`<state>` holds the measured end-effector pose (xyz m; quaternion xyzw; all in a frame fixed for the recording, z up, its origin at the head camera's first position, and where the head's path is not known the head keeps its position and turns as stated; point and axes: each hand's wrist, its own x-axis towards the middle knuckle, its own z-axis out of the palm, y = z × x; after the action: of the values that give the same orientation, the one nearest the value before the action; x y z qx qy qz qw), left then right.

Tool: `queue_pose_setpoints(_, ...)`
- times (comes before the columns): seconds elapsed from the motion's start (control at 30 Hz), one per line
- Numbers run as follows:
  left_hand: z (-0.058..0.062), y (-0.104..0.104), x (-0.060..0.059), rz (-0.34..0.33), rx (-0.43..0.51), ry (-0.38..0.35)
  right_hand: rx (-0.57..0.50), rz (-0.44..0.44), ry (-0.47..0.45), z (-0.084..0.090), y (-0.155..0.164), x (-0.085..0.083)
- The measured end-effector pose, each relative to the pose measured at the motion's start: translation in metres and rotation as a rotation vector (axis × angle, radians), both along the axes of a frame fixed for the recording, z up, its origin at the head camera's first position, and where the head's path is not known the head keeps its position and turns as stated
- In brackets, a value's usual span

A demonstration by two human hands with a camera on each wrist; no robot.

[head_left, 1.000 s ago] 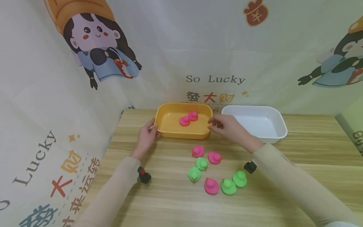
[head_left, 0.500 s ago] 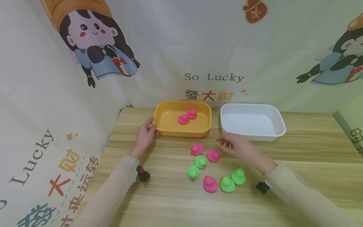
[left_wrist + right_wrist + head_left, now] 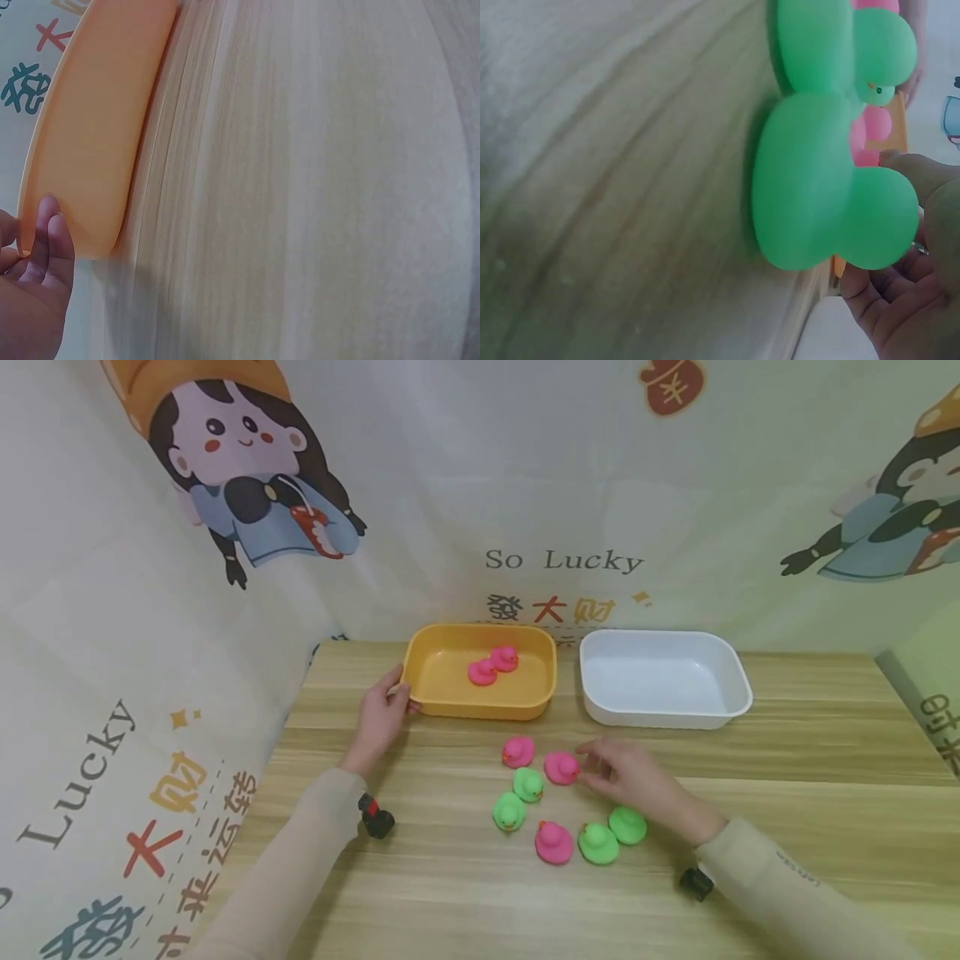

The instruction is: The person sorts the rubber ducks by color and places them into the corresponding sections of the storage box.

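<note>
An orange tray (image 3: 480, 712) stands at the back of the wooden table with two pink ducks (image 3: 492, 666) inside. My left hand (image 3: 395, 695) grips its near left corner, and its fingers (image 3: 51, 238) lie against the tray's outer wall (image 3: 97, 135). Several pink and green rubber ducks sit on the table in front. My right hand (image 3: 594, 768), loosely curled, has its fingertips at the right side of a pink duck (image 3: 560, 768); I see no grip on it. Two green ducks (image 3: 817, 187) (image 3: 840, 45) fill the right wrist view beside that hand (image 3: 911, 300).
An empty white tray (image 3: 660, 720) stands right of the orange one. On the table lie another pink duck (image 3: 518, 752), green ducks (image 3: 528, 785) (image 3: 508, 812) (image 3: 597, 844) (image 3: 627, 825) and a pink duck (image 3: 553, 842). A printed cloth backdrop closes the back and left.
My right hand left the orange tray's right edge and came down and toward me to the pink duck on the table. The left hand stayed on the tray's corner.
</note>
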<state>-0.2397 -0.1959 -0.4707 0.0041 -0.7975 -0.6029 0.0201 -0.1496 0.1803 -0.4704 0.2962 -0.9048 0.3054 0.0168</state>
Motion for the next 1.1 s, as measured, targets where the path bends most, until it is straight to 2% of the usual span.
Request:
queue_pose_setpoints(0.23,-0.001,0.000,-0.001,0.001,0.002,-0.002,0.037,-0.025,-0.016,-0.004,-0.004,0.001)
queue_pose_setpoints(0.43,-0.003,0.000,-0.001,0.002,0.034,0.001,0.038,-0.025,0.013,-0.007,-0.009,0.001)
queue_pose_setpoints(0.57,-0.003,-0.001,-0.001,0.003,0.023,0.007,0.042,-0.034,0.029,-0.009,-0.012,0.000)
queue_pose_setpoints(1.1,0.002,0.002,0.003,0.006,0.008,0.012,0.057,-0.056,-0.008,-0.004,-0.019,-0.001)
